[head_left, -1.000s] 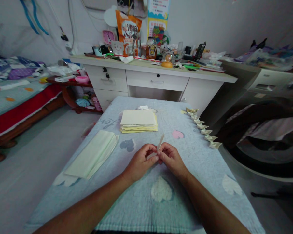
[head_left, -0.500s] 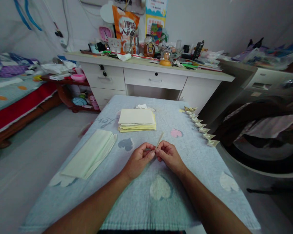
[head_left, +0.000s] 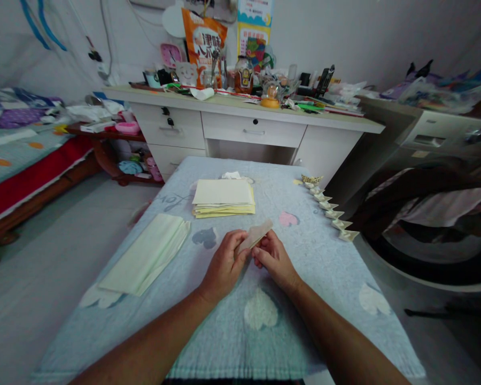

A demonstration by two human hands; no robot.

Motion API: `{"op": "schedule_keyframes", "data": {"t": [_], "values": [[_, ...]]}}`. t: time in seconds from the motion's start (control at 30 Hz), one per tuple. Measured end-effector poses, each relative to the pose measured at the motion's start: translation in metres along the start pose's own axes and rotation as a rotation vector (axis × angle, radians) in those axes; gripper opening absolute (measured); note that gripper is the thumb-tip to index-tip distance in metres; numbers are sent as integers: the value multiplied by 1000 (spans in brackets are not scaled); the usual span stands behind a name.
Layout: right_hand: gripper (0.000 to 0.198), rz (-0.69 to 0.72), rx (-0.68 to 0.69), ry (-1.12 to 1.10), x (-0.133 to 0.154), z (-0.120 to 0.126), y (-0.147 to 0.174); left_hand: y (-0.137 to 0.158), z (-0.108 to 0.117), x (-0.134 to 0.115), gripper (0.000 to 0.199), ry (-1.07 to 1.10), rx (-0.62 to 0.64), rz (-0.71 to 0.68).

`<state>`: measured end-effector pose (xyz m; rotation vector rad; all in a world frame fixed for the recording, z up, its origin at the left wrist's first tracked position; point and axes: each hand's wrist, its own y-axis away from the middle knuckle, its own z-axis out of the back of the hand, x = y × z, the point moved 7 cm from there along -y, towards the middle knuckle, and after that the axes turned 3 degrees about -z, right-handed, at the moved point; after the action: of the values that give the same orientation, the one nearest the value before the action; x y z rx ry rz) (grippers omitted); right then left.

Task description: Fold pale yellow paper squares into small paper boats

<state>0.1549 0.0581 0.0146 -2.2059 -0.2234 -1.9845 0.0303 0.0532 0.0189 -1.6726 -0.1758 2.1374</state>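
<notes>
On your table [head_left: 212, 342], pale sheets [head_left: 144, 256] lay left, a paper stack [head_left: 224, 192] far, paper boats [head_left: 334, 214] right. Nearer, your left hand [head_left: 223, 263] pinched a folded paper [head_left: 256, 234]; your right hand [head_left: 277, 263] touched it, its grip too hidden to tell.

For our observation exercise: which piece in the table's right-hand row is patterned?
The row's farthest piece: it is speckled dark on yellow, whereas the other pieces look plain and pale.
</notes>
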Motion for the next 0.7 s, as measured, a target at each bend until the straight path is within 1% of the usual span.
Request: {"op": "schedule_keyframes", "data": {"t": [0.1,0.2,0.3,0.4,0.5,0.63,0.7], "values": [[38,21,-54,-6,-1,2,-1,1,-1,-3,31,-15,8,-22],[38,33,-27,-23,-2,0,-2,1,0,-2,32,-18,21,-1],[34,47,1,-11,-2,-1,-2,1,0,-1,33,-23,34,26],[27,66,-20,30,-3,2,-1,1,1,-3,33,-62,44,9],[19,99,-66,105,-3,5,0,1,2,-5,35,-86,27,-3],[10,152,-95,274,4,4,2,1,0,-3,44,-31,9,45],[10,164,-92,366,8,2,4,0,2,-1,47,-22,-21,75]]}}
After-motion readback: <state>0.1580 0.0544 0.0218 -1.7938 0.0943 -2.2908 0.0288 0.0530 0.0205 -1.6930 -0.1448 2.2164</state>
